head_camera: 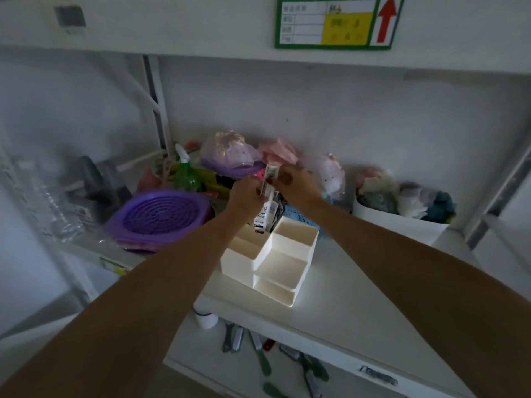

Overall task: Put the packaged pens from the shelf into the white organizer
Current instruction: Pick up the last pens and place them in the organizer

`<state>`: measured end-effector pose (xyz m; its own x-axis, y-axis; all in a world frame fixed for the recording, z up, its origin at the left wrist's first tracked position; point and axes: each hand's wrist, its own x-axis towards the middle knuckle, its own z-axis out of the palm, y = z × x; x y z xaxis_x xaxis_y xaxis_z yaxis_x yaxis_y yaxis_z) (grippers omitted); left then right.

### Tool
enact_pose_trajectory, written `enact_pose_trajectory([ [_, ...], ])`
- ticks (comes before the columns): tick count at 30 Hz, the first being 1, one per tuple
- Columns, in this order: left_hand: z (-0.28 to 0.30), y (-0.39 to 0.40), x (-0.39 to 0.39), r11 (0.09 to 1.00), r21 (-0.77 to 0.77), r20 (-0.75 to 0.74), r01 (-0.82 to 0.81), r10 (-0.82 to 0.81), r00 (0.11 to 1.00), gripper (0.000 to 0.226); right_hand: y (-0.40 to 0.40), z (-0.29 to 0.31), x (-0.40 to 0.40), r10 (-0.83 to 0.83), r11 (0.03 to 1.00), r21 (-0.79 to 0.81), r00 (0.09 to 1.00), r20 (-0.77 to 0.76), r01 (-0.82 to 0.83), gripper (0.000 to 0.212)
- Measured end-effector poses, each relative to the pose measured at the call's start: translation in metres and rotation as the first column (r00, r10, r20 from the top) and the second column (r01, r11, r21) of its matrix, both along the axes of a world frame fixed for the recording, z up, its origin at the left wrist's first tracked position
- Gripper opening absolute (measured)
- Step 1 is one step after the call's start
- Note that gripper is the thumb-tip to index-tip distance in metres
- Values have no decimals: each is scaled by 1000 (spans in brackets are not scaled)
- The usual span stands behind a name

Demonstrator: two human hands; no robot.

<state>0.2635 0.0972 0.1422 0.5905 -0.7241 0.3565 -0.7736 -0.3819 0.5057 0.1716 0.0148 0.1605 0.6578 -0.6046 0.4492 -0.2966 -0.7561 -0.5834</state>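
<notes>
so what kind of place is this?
Likely a storeroom or supply closet: a white metal rack shelf, a green-bordered inventory label on the shelf above, and bagged odds and ends piled at the back.

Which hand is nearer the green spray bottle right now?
The left hand. It is just right of the green spray bottle, gripping the packaged pens above the white organizer. The right hand is farther right, on the packs' other side.

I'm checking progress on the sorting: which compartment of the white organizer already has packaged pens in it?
The tall back-left compartment, right under both hands, holds the packaged pens upright; the other compartments look empty.
</notes>
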Motion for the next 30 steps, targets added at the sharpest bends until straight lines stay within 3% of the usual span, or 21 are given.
enact_pose_trajectory([
  [3,-9,-19,21,999,-33,-9,20,-21,1000,19,-15,-9,23,-4,995,-99,1000,-27,1,22],
  [9,-21,-42,54,961,-1,54,277,-276,960,9,-38,-30,39,-108,985,-145,988,-111,91,28],
  [12,-30,-41,64,953,87,98,292,-299,949,29,-36,-33,41,-125,987,-121,974,-189,103,31],
  [14,-36,-40,66,953,134,241,271,-297,924,49,-30,-38,39,-168,981,-129,961,-219,142,30],
  [17,-37,-37,68,917,0,274,398,-383,882,72,-15,-46,36,-247,962,-174,945,-217,211,31],
  [19,-36,-34,71,849,38,298,527,-513,805,80,-2,-51,37,-318,944,-179,911,-261,278,33],
  [21,-38,-27,70,780,208,436,590,-615,658,71,6,-59,38,-356,934,-167,863,-360,315,32],
  [23,-40,-22,69,769,335,545,545,-630,553,59,13,-64,32,-399,915,-111,833,-382,387,28],
  [27,-41,-26,63,775,474,458,418,-622,635,71,20,-58,-5,-602,795,-24,783,-154,606,30],
  [30,-40,-32,54,807,483,502,340,-574,647,74,21,-53,-51,-680,726,-37,709,-188,686,30],
])
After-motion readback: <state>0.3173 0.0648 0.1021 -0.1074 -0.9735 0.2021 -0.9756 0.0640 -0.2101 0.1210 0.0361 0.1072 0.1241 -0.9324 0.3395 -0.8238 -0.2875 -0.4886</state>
